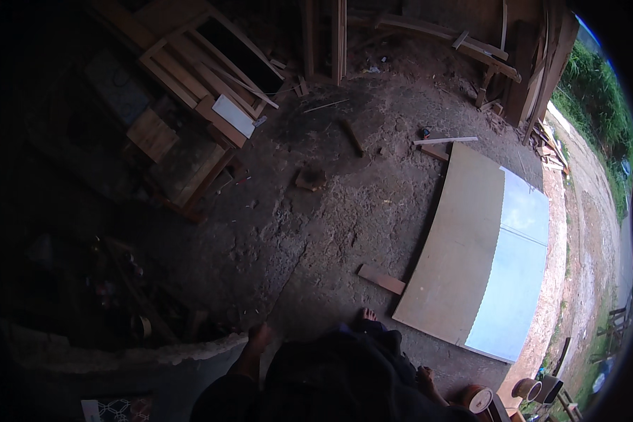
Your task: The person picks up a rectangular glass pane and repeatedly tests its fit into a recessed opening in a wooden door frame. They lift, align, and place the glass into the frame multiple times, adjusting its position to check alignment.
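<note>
My left hand (pixel 259 335) hangs low in front of me, next to the rough top edge of a low wall (pixel 204 349). It is dark there, and its fingers do not show well enough to read. At my right side hangs my right hand (pixel 425 378), partly shadowed, nearest to a round wooden-looking piece (pixel 477 399) near the lower edge. I make out nothing held in either hand. A large flat panel (pixel 457 232) lies to the right, beige on its left part. A pale blue-white sheet (pixel 517 246) covers its right part.
Wood strips (pixel 382 278) stick out from under the panel. A wood block (pixel 311 178) and a short stick (pixel 352 137) lie on the rough floor (pixel 316 246). Wooden frames and boards (pixel 190 77) are stacked at far left. A wooden bench (pixel 436 35) stands at the back; grass (pixel 598 98) shows outside.
</note>
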Motion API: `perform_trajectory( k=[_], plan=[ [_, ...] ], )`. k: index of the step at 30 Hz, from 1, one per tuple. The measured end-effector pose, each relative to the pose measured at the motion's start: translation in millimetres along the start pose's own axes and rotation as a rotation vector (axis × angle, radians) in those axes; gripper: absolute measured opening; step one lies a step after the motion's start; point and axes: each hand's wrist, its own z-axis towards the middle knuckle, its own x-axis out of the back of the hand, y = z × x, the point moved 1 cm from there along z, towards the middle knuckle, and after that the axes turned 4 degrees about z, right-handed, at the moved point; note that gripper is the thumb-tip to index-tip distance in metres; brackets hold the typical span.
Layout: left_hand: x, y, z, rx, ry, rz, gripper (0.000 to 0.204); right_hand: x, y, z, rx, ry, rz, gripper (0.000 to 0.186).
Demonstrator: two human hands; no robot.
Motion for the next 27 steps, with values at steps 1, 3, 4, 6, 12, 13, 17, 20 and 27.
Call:
perform_trajectory(
  k=[1, 3, 4, 6, 12, 13, 17, 20, 27],
  plan=[
    [7, -4, 6, 0.054, 0.017, -0.034, 0.032, -12, -35, 18, -0.016, 0.011, -0.02, 0.034],
    [16, -24, 1, -0.076, -0.141, -0.377, 0.028, -44, -113, 59, 0.086, 0.007, -0.048, 0.028],
    [15, -23, -2, -0.135, -0.223, -0.541, 0.027, -66, -156, 74, 0.13, 0.027, -0.089, 0.024],
    [1, -11, -8, -0.015, -0.009, -0.34, 0.025, -132, -248, 102, 0.19, 0.036, -0.183, 0.014],
    [-37, 59, 42, 0.174, 0.19, -0.315, 0.029, -319, -445, 184, 0.468, -0.326, -0.155, 0.027],
    [-35, 73, 54, 0.176, 0.214, -0.358, 0.03, -353, -463, 180, 0.45, -0.284, -0.174, 0.033],
    [-32, 193, 117, 0.094, 0.221, -0.411, 0.034, -445, -497, 173, 0.341, -0.284, -0.363, 0.038],
    [-21, 334, 146, 0.015, 0.185, -0.387, 0.042, -480, -520, 169, 0.169, -0.147, -0.467, 0.027],
    [-41, 587, 240, -0.214, 0.154, -0.432, 0.052, -523, -594, 279, 0.654, -0.107, -1.666, 0.013]
  ],
)
